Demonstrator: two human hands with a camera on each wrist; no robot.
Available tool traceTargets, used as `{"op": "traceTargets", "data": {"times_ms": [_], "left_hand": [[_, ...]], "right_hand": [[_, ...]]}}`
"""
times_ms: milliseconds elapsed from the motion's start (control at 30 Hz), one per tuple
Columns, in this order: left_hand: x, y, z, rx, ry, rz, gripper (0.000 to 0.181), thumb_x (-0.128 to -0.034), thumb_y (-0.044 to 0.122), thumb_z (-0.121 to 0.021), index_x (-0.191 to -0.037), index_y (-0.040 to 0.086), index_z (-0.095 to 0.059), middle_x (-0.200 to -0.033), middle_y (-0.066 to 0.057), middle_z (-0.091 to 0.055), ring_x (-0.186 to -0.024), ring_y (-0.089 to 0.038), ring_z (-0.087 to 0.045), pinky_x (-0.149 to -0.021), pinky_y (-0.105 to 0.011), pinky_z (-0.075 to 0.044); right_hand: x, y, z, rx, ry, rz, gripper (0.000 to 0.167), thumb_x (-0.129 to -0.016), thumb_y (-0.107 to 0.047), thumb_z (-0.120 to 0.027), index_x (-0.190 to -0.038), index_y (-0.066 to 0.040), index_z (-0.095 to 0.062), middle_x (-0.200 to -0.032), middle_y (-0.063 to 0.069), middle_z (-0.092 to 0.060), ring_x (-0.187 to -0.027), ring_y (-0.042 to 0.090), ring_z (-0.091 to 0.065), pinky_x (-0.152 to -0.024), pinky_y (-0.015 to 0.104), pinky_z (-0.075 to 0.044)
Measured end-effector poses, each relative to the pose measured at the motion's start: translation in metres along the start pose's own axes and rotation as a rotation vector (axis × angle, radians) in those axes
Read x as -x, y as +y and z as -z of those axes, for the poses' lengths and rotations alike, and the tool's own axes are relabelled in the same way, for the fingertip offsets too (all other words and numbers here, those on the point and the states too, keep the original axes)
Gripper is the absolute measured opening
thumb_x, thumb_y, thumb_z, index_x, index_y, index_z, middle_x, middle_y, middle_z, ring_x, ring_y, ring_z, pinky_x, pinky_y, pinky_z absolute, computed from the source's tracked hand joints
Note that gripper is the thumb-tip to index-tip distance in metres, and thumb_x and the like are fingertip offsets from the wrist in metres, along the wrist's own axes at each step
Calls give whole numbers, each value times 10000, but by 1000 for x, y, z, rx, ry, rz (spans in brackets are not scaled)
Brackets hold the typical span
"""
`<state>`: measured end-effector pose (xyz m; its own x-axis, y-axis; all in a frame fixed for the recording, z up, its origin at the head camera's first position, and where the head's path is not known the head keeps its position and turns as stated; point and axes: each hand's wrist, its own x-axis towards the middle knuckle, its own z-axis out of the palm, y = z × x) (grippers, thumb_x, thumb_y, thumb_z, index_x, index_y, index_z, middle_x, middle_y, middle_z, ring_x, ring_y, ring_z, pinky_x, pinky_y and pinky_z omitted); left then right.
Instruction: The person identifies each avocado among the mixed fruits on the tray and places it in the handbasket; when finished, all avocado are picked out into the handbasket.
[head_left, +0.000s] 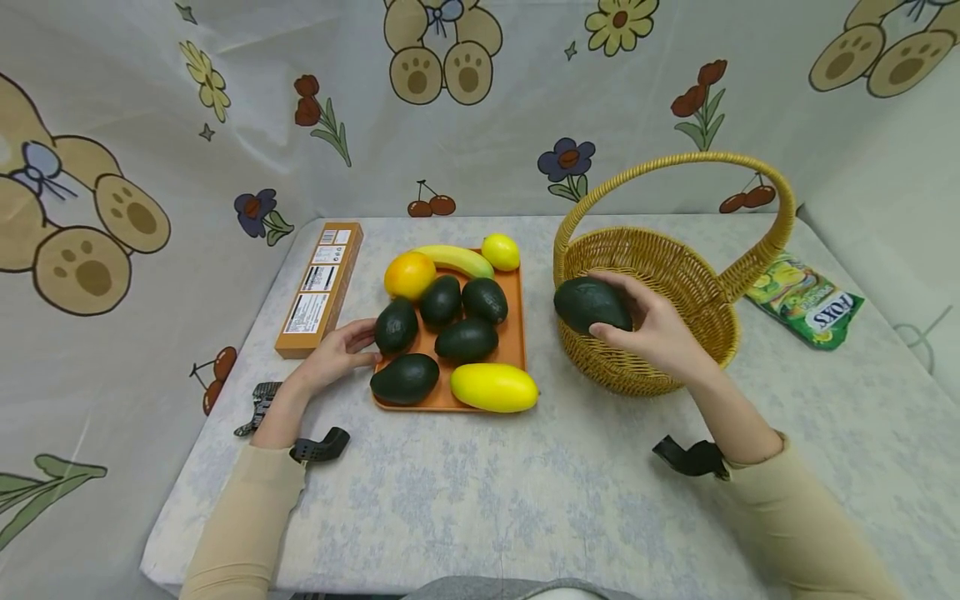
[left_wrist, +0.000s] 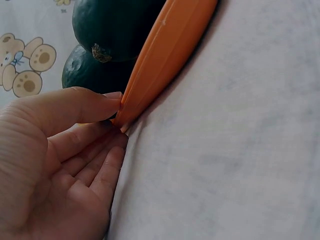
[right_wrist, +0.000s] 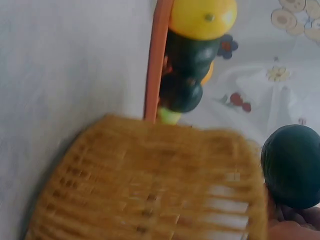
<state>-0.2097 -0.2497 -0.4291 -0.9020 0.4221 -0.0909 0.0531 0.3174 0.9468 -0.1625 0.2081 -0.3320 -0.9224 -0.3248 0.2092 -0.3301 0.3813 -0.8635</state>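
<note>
In the head view my right hand [head_left: 648, 325] grips a dark green avocado [head_left: 592, 305] above the wicker basket [head_left: 626, 383]. In the right wrist view, that avocado [right_wrist: 292, 167] shows at the right, the fingers [right_wrist: 292, 227] below it. My left hand [head_left: 345, 354] is at the left side of the orange tray [head_left: 512, 300]. Seen from the left wrist, its thumb and fingers pinch the tray's rim [left_wrist: 145, 75]. Several avocados [head_left: 467, 340] lie on the tray, with a long yellow fruit [head_left: 495, 387], an orange [head_left: 410, 275], a banana [head_left: 457, 260] and a lemon [head_left: 501, 252].
A long brown box [head_left: 318, 287] with white labels lies left of the tray. Behind the basket's right side is a green and yellow packet [head_left: 810, 304]. The basket's tall handle [head_left: 705, 157] arches over its opening. A patterned cloth hangs behind the table.
</note>
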Motion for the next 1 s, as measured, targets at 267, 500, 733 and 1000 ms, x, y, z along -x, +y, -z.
{"op": "traceTargets", "data": {"times_ms": [267, 500, 733, 1000], "left_hand": [[0, 0, 1, -15, -1, -2, 620, -866, 16, -659, -1412, -27, -368, -1441, -204, -356, -1330, -327, -341, -1056, -348, -351], [0, 1, 0, -14, -3, -2, 609, -866, 15, -659, -1407, -21, -380, -1436, -200, -365, -1326, -324, -348, -1060, -360, -347], [0, 0, -1, -3, -3, -3, 603, -867, 10, -657, -1406, -11, -388, -1435, -191, -369, -1325, -318, -351, -1065, -360, -342], [0, 0, 0, -4, -4, -9, 591, -864, -1, -657, -1396, -8, -402, -1426, -184, -381, -1317, -313, -363, -1063, -354, -345]], "right_hand": [[3, 25, 23, 102, 41, -123, 643, -852, -136, -702, -1425, -147, -407, -1317, 132, -468, -1034, 241, -531, -756, 194, -475], [2, 45, 25, 145, -84, -133, 668, -859, -153, -696, -1436, -85, -366, -1328, 211, -448, -1065, 350, -530, -800, 441, -496], [-1, 51, 21, 195, -192, -151, 661, -852, -165, -711, -1415, -52, -384, -1310, 205, -470, -1043, 334, -543, -788, 452, -502], [-4, 53, 20, 243, -274, -157, 635, -841, -127, -715, -1396, -51, -415, -1342, 189, -460, -1072, 320, -509, -812, 436, -469]]}}
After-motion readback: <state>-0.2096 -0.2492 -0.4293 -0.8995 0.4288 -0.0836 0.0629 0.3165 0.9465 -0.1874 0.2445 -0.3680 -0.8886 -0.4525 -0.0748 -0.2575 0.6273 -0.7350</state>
